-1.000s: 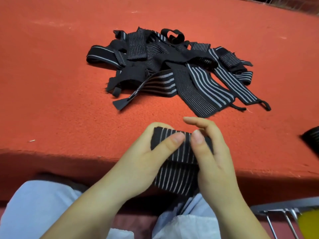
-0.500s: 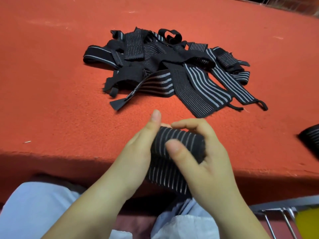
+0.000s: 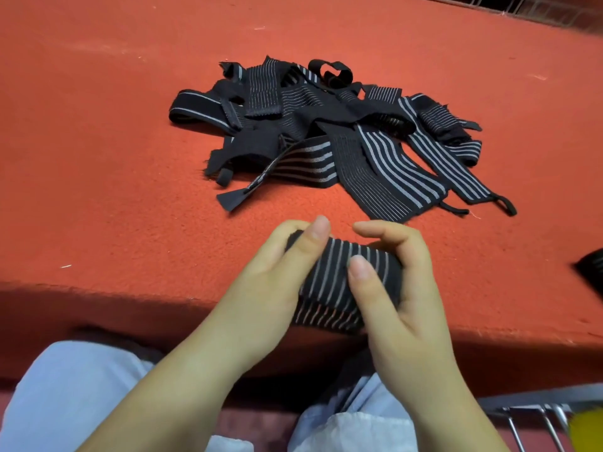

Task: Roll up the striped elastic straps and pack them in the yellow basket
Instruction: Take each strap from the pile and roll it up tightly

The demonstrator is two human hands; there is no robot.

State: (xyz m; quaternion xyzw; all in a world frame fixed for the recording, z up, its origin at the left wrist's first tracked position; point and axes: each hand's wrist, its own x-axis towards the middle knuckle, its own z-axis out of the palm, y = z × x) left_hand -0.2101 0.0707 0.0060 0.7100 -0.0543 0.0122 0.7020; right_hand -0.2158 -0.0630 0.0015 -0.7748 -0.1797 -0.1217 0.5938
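Your left hand (image 3: 277,282) and right hand (image 3: 401,288) both grip the half-rolled strap (image 3: 339,275) at the red table's (image 3: 98,158) near edge; the loose pile of straps (image 3: 326,132) lies at twelve o'clock.

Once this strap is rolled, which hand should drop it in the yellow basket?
Right, probably. The right hand already wraps the rolled strap, and the yellow basket shows at the lower right edge, on its side. The left hand would have to cross over.
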